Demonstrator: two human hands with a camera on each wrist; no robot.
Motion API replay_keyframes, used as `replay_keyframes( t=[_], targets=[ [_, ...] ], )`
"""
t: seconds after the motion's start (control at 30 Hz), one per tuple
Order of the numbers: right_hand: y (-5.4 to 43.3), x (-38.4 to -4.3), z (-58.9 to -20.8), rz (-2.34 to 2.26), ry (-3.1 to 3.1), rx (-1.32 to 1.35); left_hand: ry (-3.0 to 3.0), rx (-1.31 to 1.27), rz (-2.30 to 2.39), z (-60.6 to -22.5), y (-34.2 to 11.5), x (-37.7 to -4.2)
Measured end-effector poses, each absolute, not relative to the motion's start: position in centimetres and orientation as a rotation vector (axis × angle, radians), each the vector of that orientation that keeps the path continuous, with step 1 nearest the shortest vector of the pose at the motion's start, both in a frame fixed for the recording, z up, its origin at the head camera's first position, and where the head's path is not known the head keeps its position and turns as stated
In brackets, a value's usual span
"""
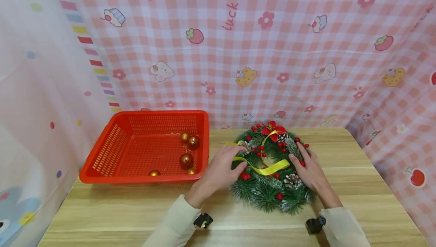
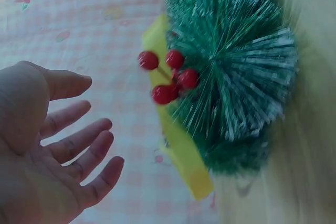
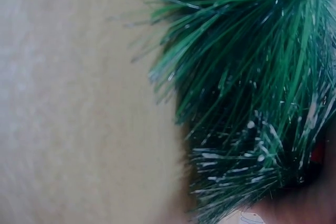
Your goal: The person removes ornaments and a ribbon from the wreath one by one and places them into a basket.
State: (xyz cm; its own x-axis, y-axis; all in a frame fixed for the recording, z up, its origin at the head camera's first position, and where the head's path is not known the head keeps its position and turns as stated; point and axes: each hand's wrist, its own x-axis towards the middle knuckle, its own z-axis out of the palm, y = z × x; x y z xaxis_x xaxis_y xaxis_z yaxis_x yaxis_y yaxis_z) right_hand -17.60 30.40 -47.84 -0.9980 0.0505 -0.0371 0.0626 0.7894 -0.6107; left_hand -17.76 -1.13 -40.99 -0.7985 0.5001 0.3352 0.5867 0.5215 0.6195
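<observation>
A green wreath (image 1: 259,192) lies on the table, trimmed with red berries, pine cones and a red poinsettia. Across its centre runs a yellow ribbon (image 1: 272,169), which in the left wrist view hangs beside berries (image 2: 173,80). My left hand (image 1: 221,165) is over the wreath's left side near the ribbon; its fingers are spread and relaxed, with nothing between them in the left wrist view. On the right side of the wreath rests my right hand (image 1: 310,169), fingers extended along its outer part and thumb toward the middle. Pine needles (image 3: 252,61) fill much of the right wrist view.
Left of the wreath stands a red plastic basket (image 1: 143,179) with several gold and bronze balls (image 1: 186,160) inside, mostly at its right end. A checked curtain (image 1: 218,58) hangs behind the wooden table (image 1: 354,179) and along its sides.
</observation>
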Motion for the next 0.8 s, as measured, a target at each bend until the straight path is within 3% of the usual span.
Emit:
replay_keyframes(
  t=[0.8],
  targets=[
    [30.4,-17.8,-47.9,-1.012,2.959,0.128,-2.850,-0.914,-1.175,-43.4,3.3,-17.0]
  ],
)
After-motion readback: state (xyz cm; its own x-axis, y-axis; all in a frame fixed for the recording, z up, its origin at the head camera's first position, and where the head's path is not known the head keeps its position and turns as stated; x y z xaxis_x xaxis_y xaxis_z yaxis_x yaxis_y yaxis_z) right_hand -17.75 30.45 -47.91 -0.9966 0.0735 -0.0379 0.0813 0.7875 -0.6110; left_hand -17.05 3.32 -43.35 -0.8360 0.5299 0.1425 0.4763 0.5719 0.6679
